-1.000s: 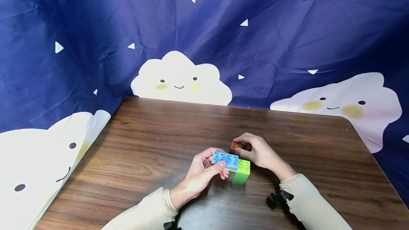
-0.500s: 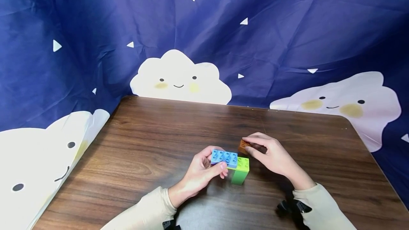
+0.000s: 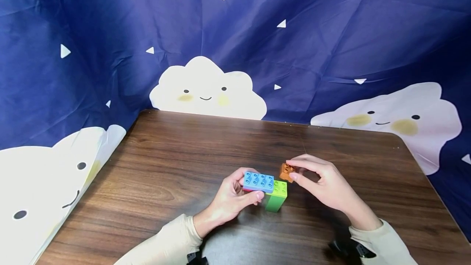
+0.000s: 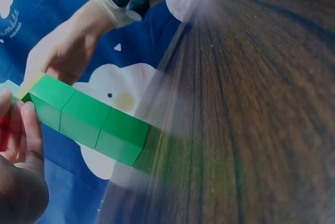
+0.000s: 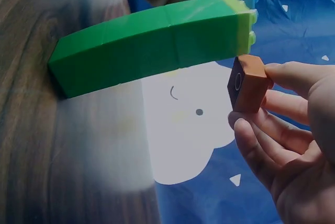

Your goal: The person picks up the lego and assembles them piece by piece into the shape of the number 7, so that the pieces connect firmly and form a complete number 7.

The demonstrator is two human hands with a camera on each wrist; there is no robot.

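Note:
A stack of toy building bricks stands on the table, its column of green bricks (image 4: 89,119) topped by a lime layer (image 3: 280,189). A blue brick (image 3: 259,181) with studs on top juts out to the left over the lime layer, and a strip of red shows under it. My left hand (image 3: 229,199) grips this overhanging end between thumb and fingers. Between thumb and fingertips, my right hand (image 3: 329,185) pinches a small orange-brown brick (image 5: 250,85). That brick is held in the air, just right of and behind the lime studs in the head view.
The brown wooden table (image 3: 176,150) reaches back to a dark blue cloth (image 3: 294,52) printed with smiling white clouds. Black wrist devices (image 3: 364,250) sit at both sleeves, the right one close over the table.
My right hand has drawn back to the right with the orange-brown brick, away from behind the blue brick. My left hand and the stack have hardly moved; the left thumb has slid slightly lower.

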